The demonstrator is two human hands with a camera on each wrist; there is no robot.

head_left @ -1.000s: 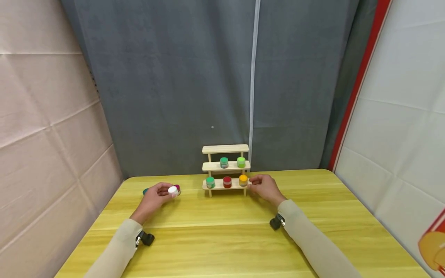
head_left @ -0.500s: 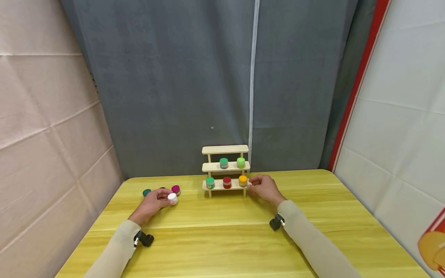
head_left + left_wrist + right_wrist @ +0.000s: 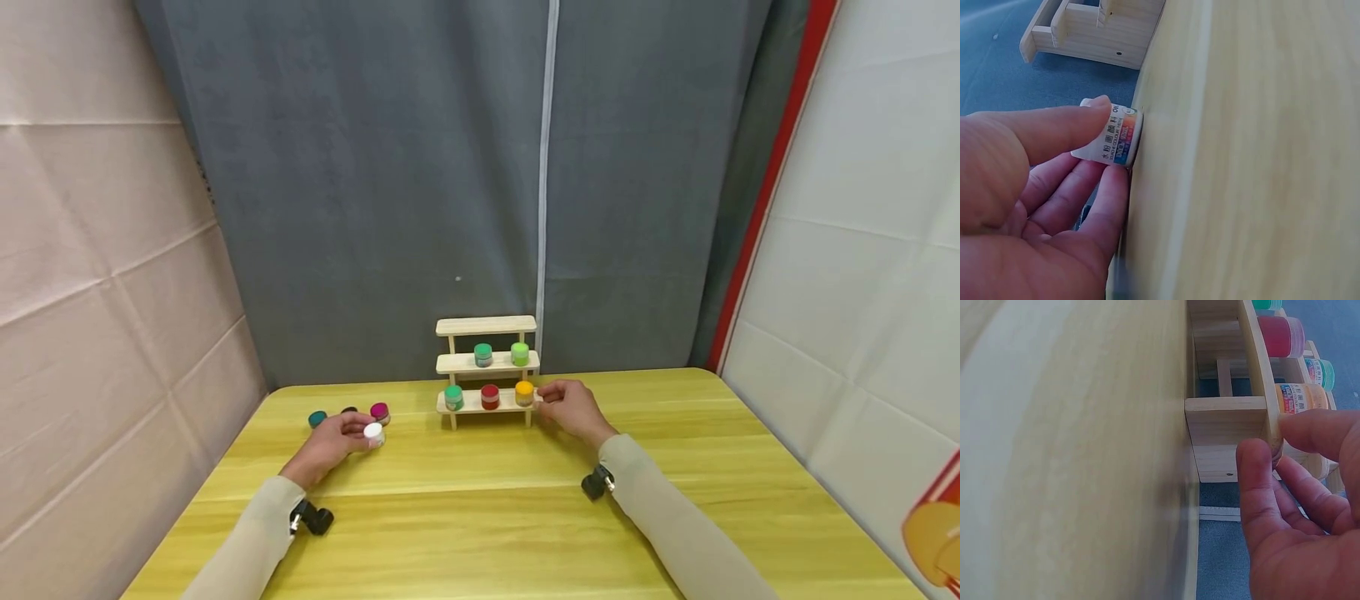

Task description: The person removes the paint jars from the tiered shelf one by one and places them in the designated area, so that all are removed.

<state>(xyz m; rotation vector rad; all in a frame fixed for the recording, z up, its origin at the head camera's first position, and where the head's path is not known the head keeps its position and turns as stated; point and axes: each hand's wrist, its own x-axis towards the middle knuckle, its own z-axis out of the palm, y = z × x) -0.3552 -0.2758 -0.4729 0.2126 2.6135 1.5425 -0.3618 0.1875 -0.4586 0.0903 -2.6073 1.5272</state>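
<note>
My left hand (image 3: 326, 448) holds a small white paint jar (image 3: 374, 433) between thumb and fingers. In the left wrist view, the printed label of the white paint jar (image 3: 1113, 134) shows, its base at or just above the tabletop. With thumb and fingers, my right hand (image 3: 573, 412) pinches the right end of the bottom shelf of a three-tier wooden rack (image 3: 487, 363). Beside those fingers stands an orange paint jar (image 3: 524, 394). A red paint jar (image 3: 490, 397) and a green paint jar (image 3: 453, 397) share that shelf. Another green jar (image 3: 483, 355) and a lime jar (image 3: 520, 354) occupy the middle shelf.
Around my left hand stand a teal-lidded jar (image 3: 317, 418), a partly hidden dark-lidded jar (image 3: 349, 409) and a magenta-lidded jar (image 3: 381, 413). Behind the wooden table (image 3: 465, 533) hangs a grey curtain (image 3: 360, 208). Pale cloth walls rise on both sides.
My left hand has drawn the white paint jar slightly toward me and lower, uncovering the magenta-lidded and dark-lidded jars. My right hand keeps its hold on the rack.
</note>
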